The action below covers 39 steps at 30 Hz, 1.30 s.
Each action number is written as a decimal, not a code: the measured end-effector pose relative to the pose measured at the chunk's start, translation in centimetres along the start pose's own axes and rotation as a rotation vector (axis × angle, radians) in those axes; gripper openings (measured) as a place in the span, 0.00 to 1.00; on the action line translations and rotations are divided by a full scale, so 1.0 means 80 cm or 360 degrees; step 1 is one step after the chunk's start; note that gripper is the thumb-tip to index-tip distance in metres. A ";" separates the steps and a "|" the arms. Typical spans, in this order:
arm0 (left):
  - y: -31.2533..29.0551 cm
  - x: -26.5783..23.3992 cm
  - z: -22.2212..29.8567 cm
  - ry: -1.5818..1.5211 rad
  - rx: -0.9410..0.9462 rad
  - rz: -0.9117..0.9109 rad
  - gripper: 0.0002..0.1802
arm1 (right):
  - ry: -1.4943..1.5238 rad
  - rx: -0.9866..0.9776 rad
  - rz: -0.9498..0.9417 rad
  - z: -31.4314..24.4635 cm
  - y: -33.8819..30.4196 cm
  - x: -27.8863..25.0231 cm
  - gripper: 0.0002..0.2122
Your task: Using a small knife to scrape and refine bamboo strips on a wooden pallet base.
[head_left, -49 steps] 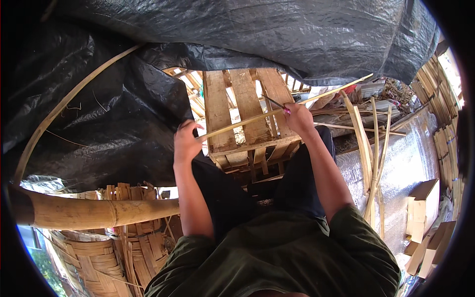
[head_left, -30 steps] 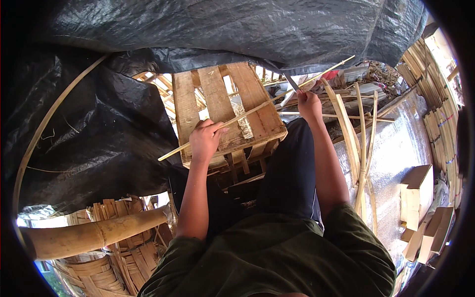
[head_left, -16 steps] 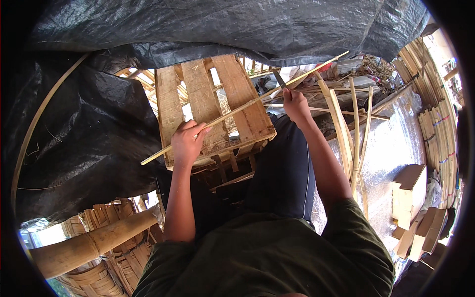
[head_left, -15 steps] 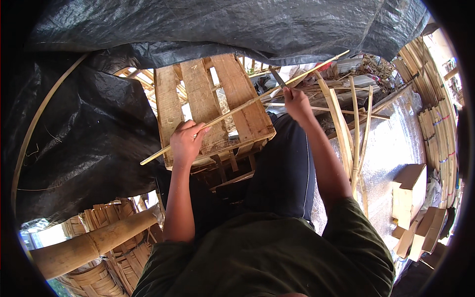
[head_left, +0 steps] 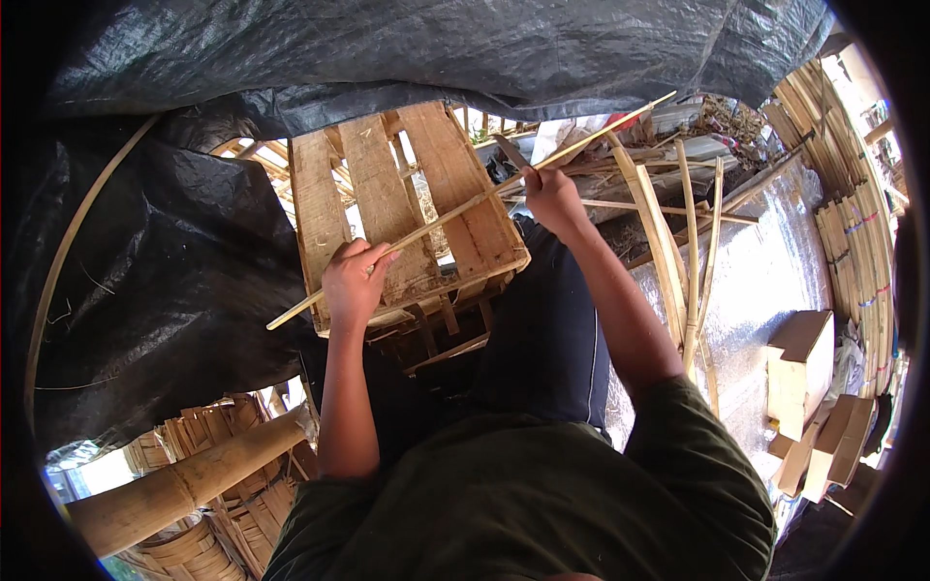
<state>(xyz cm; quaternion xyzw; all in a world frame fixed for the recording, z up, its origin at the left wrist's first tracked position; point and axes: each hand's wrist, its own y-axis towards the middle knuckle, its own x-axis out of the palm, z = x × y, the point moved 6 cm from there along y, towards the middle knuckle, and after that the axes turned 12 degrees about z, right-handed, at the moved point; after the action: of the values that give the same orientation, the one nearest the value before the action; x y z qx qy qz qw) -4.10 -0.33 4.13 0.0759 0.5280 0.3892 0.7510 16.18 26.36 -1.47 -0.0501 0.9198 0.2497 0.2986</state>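
Note:
A long, thin bamboo strip (head_left: pixel 436 225) runs slantwise over a slatted wooden crate (head_left: pixel 371 165), its right end higher and farther away. My left hand (head_left: pixel 355 279) is closed around the strip near its lower left end, above the crate's near edge. Beyond the crate's right edge, my right hand (head_left: pixel 557 203) grips a knife (head_left: pixel 511 151). Its handle is hidden in the fist, and the dark blade points up and left beside the strip. Whether the blade touches the strip I cannot tell.
Black plastic sheeting (head_left: pixel 436 58) hangs across the back and left. Split bamboo pieces (head_left: pixel 691 223) lean at my right, by a silvery sheet (head_left: pixel 765 261) and cardboard boxes (head_left: pixel 802 363). A thick bamboo pole (head_left: pixel 194 479) and woven baskets (head_left: pixel 184 552) are at lower left.
My right hand has moved left along the strip with the knife, closer to the crate. My left hand keeps its hold on the strip; the whole view has shifted slightly.

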 end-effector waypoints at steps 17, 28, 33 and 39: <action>0.002 -0.001 0.000 0.0023 -0.0023 0.0052 0.14 | 0.0007 0.0370 -0.0716 -0.004 -0.024 0.017 0.12; -0.004 -0.015 -0.017 0.0093 -0.0106 0.0032 0.14 | 0.0039 0.0727 -0.0694 0.005 -0.007 -0.001 0.17; 0.003 0.004 -0.002 0.0013 -0.0052 0.0051 0.14 | -0.0033 0.0714 -0.0334 0.053 0.007 -0.013 0.19; 0.000 -0.003 -0.005 0.0078 -0.0048 0.0054 0.15 | 0.0043 0.0844 -0.0303 0.065 0.044 -0.037 0.21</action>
<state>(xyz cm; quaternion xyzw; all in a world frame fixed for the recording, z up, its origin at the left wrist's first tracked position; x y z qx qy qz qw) -4.44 -0.66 4.15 0.0640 0.5389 0.4115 0.7322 20.47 31.79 -1.91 -0.0599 0.9480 -0.0294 0.3111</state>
